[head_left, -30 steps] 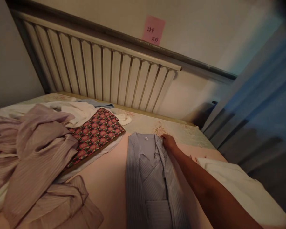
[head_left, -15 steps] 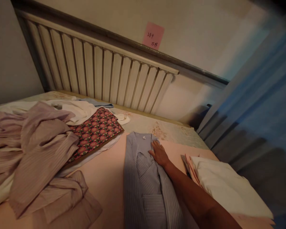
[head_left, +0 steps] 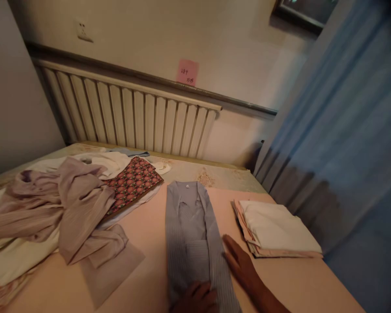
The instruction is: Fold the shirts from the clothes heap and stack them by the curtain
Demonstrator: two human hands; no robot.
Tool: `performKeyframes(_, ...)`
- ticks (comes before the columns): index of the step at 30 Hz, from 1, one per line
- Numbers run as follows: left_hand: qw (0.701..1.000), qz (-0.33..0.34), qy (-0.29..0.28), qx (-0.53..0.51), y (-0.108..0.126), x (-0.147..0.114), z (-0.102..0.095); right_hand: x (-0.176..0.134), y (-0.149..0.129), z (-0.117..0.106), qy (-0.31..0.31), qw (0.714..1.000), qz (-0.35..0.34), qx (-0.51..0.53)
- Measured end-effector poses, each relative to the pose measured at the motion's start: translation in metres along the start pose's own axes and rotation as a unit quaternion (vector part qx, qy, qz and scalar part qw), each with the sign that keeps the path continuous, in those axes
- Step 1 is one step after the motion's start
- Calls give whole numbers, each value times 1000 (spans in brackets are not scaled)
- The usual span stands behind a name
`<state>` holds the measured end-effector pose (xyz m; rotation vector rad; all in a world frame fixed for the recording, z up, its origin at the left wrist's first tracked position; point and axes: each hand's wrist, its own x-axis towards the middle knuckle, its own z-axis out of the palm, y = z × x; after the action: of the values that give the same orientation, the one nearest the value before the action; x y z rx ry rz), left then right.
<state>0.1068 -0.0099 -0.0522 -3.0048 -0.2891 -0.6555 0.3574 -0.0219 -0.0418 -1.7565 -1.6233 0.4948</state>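
Observation:
A grey-blue ribbed shirt [head_left: 192,226], folded into a long narrow strip, lies lengthwise on the pink bed sheet [head_left: 143,226], its collar and small label at the far end. My left hand [head_left: 197,298] rests on the shirt's near part at the bottom edge of the view; its fingers lie on the fabric and the rest of it is cut off. Along the shirt's right edge, my right hand [head_left: 241,261] lies with its fingers stretched out, touching or just beside the cloth. Neither hand lifts any fabric.
At left lies a loose heap with a mauve garment [head_left: 81,208], white cloth and a red patterned piece [head_left: 135,182]. A folded stack of cloth [head_left: 280,226], white on top, lies at right. Behind stand a radiator [head_left: 133,113] and a blue curtain [head_left: 329,143].
My right hand has moved from the collar down along the shirt's right edge. My left hand has come into view on the shirt's near part. The camera view has shifted.

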Motion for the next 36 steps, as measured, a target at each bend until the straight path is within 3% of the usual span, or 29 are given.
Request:
performKeyframes(3, 999, -10, 17, 30, 8, -7, -3, -60, 13, -2, 25, 999, 25, 18)
performKeyframes(6, 999, -43, -23, 7, 19, -11, -12, -90, 16, 1, 30, 999, 20, 28)
performKeyframes(10, 990, -126, -53, -28, 36, -15, -18, -95, 9, 2, 46, 998, 17, 37)
performKeyframes(16, 956, -285, 66, -1, 70, -32, -13, -95, 0, -1, 76, 996, 6, 52)
performKeyframes(23, 932, -345, 89, 65, 88, -65, 11, -103, 1, 5, 107, 992, -29, 59)
performKeyframes(26, 931, -350, 55, 85, 88, -66, 8, -107, 3, 8, 113, 991, -36, 53)
performKeyframes(29, 929, -360, -6, 82, 91, -56, -6, -113, 2, 10, 119, 990, -70, 24)
performKeyframes(36, 919, -366, -119, 83, 99, -33, -31, -137, -18, 32, 110, 944, -291, -111)
